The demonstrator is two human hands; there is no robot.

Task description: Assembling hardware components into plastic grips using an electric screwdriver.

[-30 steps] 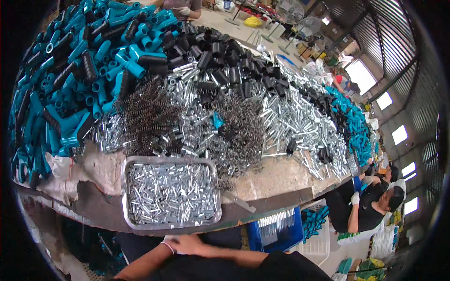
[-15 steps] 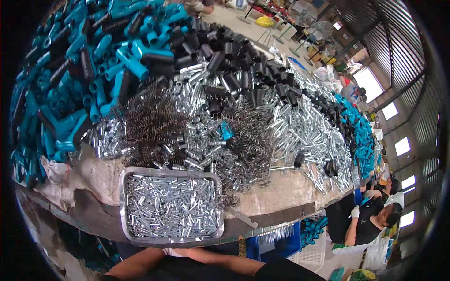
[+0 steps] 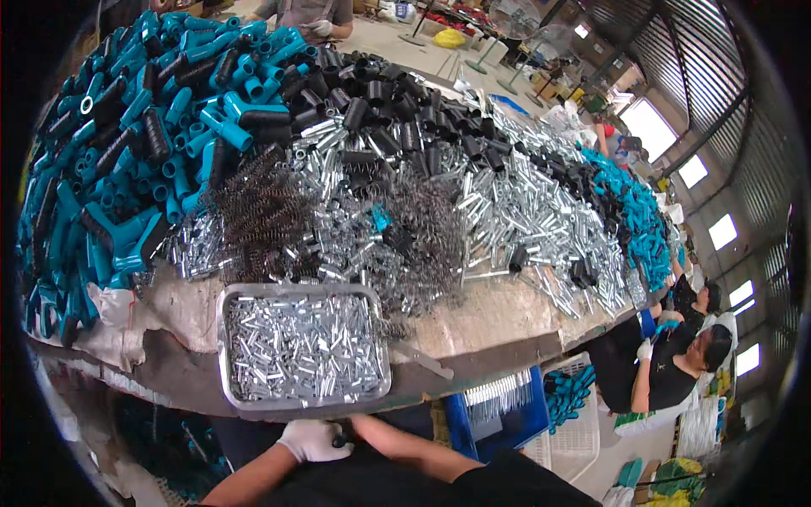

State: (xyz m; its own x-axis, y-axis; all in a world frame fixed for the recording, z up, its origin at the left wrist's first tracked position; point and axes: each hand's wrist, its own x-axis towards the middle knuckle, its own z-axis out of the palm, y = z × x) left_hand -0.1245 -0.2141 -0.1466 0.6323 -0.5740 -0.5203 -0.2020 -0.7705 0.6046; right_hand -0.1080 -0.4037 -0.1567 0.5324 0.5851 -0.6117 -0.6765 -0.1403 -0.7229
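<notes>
My left hand (image 3: 312,441), in a white glove, is closed below the table's front edge. A small black rounded end (image 3: 339,441) shows at its fingers; the rest of that piece is hidden. My right forearm (image 3: 414,449) reaches in from the lower right, and its hand is hidden at the table edge beside the left one. Just above both hands, a metal tray (image 3: 221,355) full of short silver pins (image 3: 296,351) stands on the table.
Behind the tray lie heaps of coil springs (image 3: 258,215), silver tubes (image 3: 541,228), black sleeves (image 3: 405,127) and teal fittings (image 3: 127,169). A flat metal strip (image 3: 422,361) rests near the edge. At right are a blue bin (image 3: 460,427), a white crate (image 3: 583,448) and a co-worker (image 3: 676,367).
My left hand has come into view below the tray with a black piece showing at its fingers. The view has shifted, and a person at the far side shows more.
</notes>
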